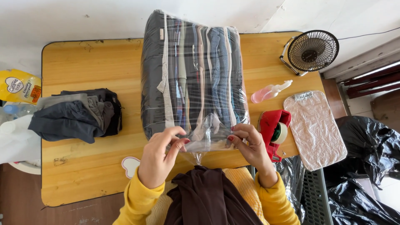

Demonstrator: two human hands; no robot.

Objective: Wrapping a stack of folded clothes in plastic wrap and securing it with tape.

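Observation:
A large clear plastic bag (pixel 191 71) packed with folded clothes in grey, blue and dark tones lies on the wooden table (pixel 91 62). My left hand (pixel 160 156) and my right hand (pixel 248 143) both pinch the loose open end of the bag's plastic (pixel 206 135) at the near side. A dark brown garment (pixel 208 196) rests in my lap, just below the hands. Yellow sleeves cover both my arms.
A pile of dark folded clothes (pixel 79 114) sits at the table's left. A red tape dispenser (pixel 275 131), a pink spray bottle (pixel 268 92), a small black fan (pixel 312 51) and a flat padded pouch (pixel 314 127) lie right. Black bags (pixel 366 146) are on the floor.

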